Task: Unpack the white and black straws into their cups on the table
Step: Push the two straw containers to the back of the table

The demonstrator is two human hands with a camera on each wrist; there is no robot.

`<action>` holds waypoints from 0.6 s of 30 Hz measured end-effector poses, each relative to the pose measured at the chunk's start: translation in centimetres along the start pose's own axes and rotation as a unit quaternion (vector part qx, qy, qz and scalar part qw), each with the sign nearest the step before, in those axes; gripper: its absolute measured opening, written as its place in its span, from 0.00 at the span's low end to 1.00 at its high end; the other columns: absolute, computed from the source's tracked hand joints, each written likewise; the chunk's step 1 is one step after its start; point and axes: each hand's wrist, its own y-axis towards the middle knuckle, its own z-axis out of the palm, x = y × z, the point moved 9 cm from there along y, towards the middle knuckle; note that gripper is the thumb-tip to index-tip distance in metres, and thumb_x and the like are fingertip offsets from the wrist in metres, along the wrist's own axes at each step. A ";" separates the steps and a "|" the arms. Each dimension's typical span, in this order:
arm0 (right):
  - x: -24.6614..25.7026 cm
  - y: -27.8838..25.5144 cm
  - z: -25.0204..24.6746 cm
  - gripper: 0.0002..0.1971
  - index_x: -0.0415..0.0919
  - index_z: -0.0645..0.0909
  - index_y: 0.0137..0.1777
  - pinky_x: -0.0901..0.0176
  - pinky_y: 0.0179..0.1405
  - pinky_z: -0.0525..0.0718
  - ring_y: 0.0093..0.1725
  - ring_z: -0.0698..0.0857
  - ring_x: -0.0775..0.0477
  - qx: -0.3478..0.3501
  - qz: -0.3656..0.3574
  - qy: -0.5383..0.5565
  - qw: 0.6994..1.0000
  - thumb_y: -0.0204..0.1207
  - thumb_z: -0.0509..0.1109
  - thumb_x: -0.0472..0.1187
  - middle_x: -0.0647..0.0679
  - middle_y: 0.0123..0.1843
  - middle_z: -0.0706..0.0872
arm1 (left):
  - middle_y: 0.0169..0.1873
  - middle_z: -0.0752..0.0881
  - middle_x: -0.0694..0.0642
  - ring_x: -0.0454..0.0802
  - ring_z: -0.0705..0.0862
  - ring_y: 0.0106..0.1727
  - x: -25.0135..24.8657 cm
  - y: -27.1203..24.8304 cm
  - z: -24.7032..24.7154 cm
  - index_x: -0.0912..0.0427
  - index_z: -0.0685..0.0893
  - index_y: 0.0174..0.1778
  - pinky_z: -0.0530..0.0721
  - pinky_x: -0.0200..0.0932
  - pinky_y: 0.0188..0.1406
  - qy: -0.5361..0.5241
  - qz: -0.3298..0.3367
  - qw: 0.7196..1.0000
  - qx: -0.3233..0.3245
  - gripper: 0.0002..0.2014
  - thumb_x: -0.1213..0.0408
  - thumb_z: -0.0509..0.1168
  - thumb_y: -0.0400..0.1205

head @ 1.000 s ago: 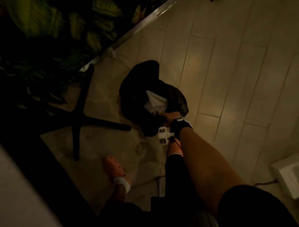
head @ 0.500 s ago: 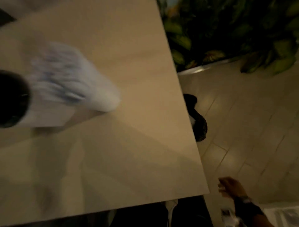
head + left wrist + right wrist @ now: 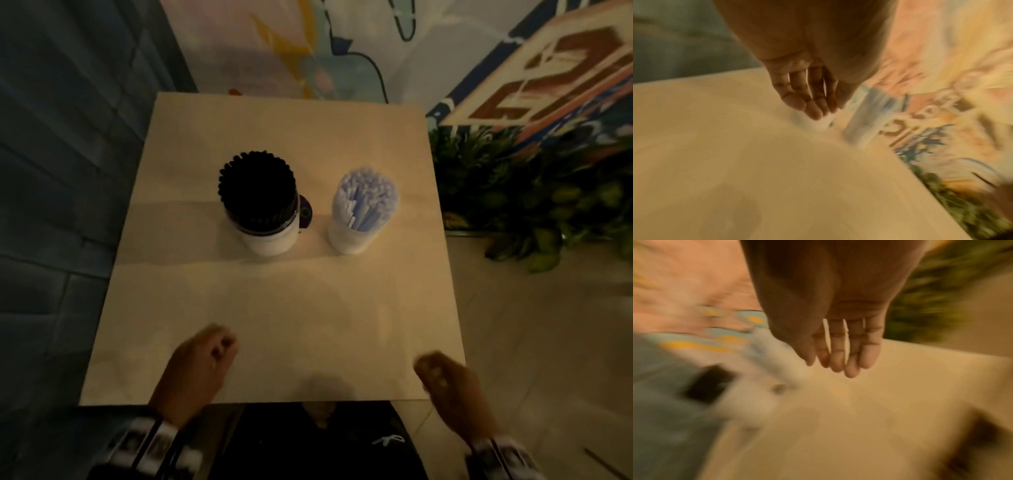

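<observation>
Standing upright on the table [image 3: 274, 308], side by side and a little apart: left cup [image 3: 270, 236] packed with black straws [image 3: 257, 185], right cup [image 3: 354, 236] packed with white straws [image 3: 366, 198]. Sitting mid-table, well clear of every edge, probably so as not to be knocked off. Small dark round item [image 3: 306, 214] showing just behind the left cup, touching or nearly so; too dim to identify.

Hovering over the near part of the table: left hand [image 3: 202, 363], holding nothing, fingers loosely curled in the head view, relaxed and hanging down in the left wrist view [image 3: 807, 97]. Hanging at the near right corner: right hand [image 3: 445, 380], blurred, also holding nothing; fingers [image 3: 851, 350] reading as straight and together in the right wrist view. Neither hand touching a cup or a straw.

Judging the unpacking as done or nearly done: both cups looking full, colours kept separate, no loose straws or packaging visible on the table. Both hands near the front edge, well apart from the cups, suggesting nothing left to place.

Noting plants [image 3: 513, 192] beside the right edge and a painted wall [image 3: 308, 51] behind the table. Wrist views heavily blurred; fine detail not readable.
</observation>
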 end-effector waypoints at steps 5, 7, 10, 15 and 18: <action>15.0 5.3 -1.1 0.14 0.50 0.81 0.65 0.67 0.39 0.84 0.41 0.84 0.60 -0.082 -0.271 -0.035 0.958 0.80 0.71 0.44 0.57 0.64 0.80 | 0.57 0.82 0.47 0.44 0.81 0.38 -8.1 7.3 -3.6 0.54 0.84 0.57 0.81 0.41 0.38 0.050 0.150 0.980 -0.122 0.11 0.56 0.63 0.81; 17.3 7.1 -1.3 0.19 0.48 0.78 0.70 0.65 0.40 0.84 0.41 0.84 0.59 -0.112 -0.312 -0.079 0.940 0.80 0.71 0.44 0.53 0.71 0.77 | 0.64 0.81 0.50 0.50 0.84 0.42 -8.7 9.6 -3.4 0.56 0.83 0.64 0.83 0.44 0.42 0.065 0.151 0.977 -0.139 0.15 0.62 0.68 0.81; 17.5 10.1 -1.0 0.23 0.49 0.75 0.74 0.62 0.40 0.86 0.41 0.86 0.57 -0.131 -0.307 -0.103 0.937 0.80 0.71 0.45 0.53 0.76 0.74 | 0.70 0.80 0.53 0.58 0.87 0.50 -8.2 12.1 -2.4 0.59 0.80 0.70 0.86 0.49 0.48 0.101 0.116 0.978 -0.138 0.20 0.64 0.69 0.81; 16.3 13.5 -0.1 0.21 0.50 0.74 0.74 0.55 0.44 0.87 0.43 0.89 0.54 -0.123 -0.268 -0.111 0.949 0.82 0.68 0.47 0.52 0.74 0.77 | 0.67 0.82 0.55 0.62 0.87 0.49 -7.7 13.9 -1.4 0.59 0.83 0.65 0.87 0.53 0.44 0.122 0.096 0.975 -0.156 0.16 0.63 0.69 0.81; 16.4 14.9 -0.1 0.13 0.45 0.81 0.66 0.50 0.44 0.87 0.44 0.88 0.48 -0.130 -0.276 -0.073 0.950 0.82 0.68 0.44 0.49 0.64 0.82 | 0.61 0.83 0.56 0.63 0.87 0.46 -7.1 15.1 -1.8 0.59 0.85 0.56 0.87 0.56 0.43 0.102 0.080 0.976 -0.173 0.09 0.63 0.70 0.80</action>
